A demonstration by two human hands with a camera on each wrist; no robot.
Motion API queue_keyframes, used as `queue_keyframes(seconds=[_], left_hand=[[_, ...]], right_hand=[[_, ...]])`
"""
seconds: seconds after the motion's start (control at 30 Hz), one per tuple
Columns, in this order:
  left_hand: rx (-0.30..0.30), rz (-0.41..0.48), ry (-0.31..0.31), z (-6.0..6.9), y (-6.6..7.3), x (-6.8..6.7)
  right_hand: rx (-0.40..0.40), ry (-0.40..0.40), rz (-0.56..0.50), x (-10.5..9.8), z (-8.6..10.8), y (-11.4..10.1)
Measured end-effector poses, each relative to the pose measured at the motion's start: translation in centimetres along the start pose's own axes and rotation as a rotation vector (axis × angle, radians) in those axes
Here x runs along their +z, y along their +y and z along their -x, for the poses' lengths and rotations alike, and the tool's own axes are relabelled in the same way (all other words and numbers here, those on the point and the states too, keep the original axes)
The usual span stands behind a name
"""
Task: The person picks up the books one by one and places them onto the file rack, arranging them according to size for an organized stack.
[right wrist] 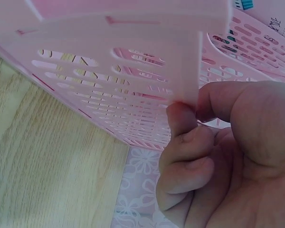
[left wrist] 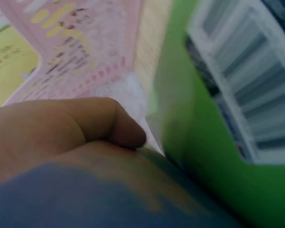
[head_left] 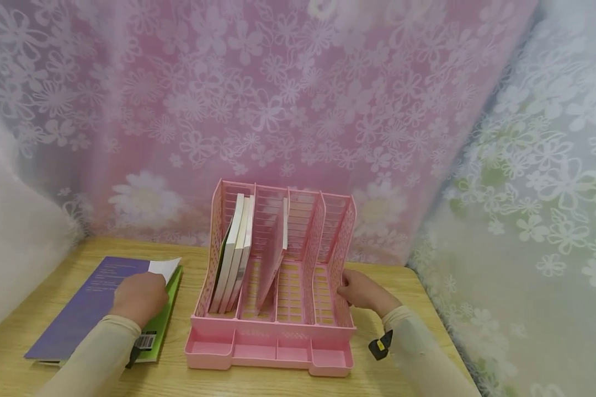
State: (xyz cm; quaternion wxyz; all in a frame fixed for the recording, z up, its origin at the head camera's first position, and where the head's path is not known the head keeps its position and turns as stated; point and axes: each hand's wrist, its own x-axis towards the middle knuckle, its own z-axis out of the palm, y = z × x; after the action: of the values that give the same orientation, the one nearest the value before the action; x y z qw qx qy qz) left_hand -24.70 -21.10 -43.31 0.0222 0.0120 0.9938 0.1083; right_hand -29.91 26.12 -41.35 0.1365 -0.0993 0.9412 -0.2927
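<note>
My left hand (head_left: 140,298) grips the right edge of a purple book (head_left: 86,306), which lies over a green book (head_left: 168,314) with a barcode on its cover. A white page corner (head_left: 166,267) sticks up past the knuckles. In the left wrist view a finger bends over the book's edge, and the green cover fills the right side; the rest of the grip is hidden. With thumb and fingers, my right hand (head_left: 360,289) pinches the right side wall of a pink desktop book rack (head_left: 273,328). The right wrist view shows the thumb inside that wall (right wrist: 133,80) and curled fingers outside.
Several books (head_left: 233,253) stand in the rack's leftmost slot, and a thin pink book (head_left: 272,262) leans in the second. Shallow trays (head_left: 255,353) run along the rack's front. Floral curtains (head_left: 278,110) surround the wooden table (head_left: 392,364) at the back and sides.
</note>
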Motion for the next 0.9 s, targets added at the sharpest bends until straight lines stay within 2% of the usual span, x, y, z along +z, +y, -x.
queue_keyframes(seconds=[0.1,0.17,0.27,0.33,0.4,0.47,0.53,0.6,0.63,0.67,0.7,0.8,0.83,0.9], left_hand=[[0.042,-0.007,0.023,-0.4,-0.6,0.2],[0.07,0.017,0.053,-0.5,-1.1,0.1],[0.1,0.118,0.13,-0.2,-1.8,-0.5],[0.099,0.209,0.214,0.2,-2.0,-1.1],[0.072,0.281,0.349,0.8,-2.0,-1.7],[0.075,0.332,0.542,1.2,-2.1,-2.0],[0.104,0.337,0.728,1.5,-2.3,-2.1],[0.145,0.31,0.843,1.6,-2.6,-1.9],[0.162,0.302,0.849,1.6,-2.7,-1.8],[0.163,0.3,0.811,1.6,-2.8,-1.6],[0.153,0.3,0.747,1.7,-3.0,-1.4],[0.104,0.289,0.459,1.6,-3.2,-1.5],[0.097,0.284,0.361,1.6,-3.1,-1.6],[0.107,0.253,0.206,1.4,-2.8,-2.1]], right_hand=[[-0.005,-0.005,-0.002,0.0,0.0,0.1],[-0.012,-0.001,0.0,0.0,0.0,0.3],[-0.016,0.008,0.006,0.0,-0.1,0.5],[-0.01,0.012,0.007,0.0,-0.2,0.6],[-0.01,0.009,0.01,0.1,-0.2,0.7],[-0.009,0.005,0.004,0.2,-0.3,0.6],[-0.009,0.001,-0.003,0.4,-0.2,0.5],[-0.006,-0.004,-0.013,0.4,-0.2,0.4],[0.001,-0.004,-0.017,0.4,-0.1,0.4],[0.0,-0.006,-0.021,0.4,-0.1,0.4],[0.001,-0.008,-0.023,0.4,-0.1,0.4],[0.002,-0.008,-0.027,0.4,0.0,0.5],[0.002,-0.005,-0.024,0.4,-0.1,0.5],[0.003,0.001,-0.022,0.5,-0.1,0.6]])
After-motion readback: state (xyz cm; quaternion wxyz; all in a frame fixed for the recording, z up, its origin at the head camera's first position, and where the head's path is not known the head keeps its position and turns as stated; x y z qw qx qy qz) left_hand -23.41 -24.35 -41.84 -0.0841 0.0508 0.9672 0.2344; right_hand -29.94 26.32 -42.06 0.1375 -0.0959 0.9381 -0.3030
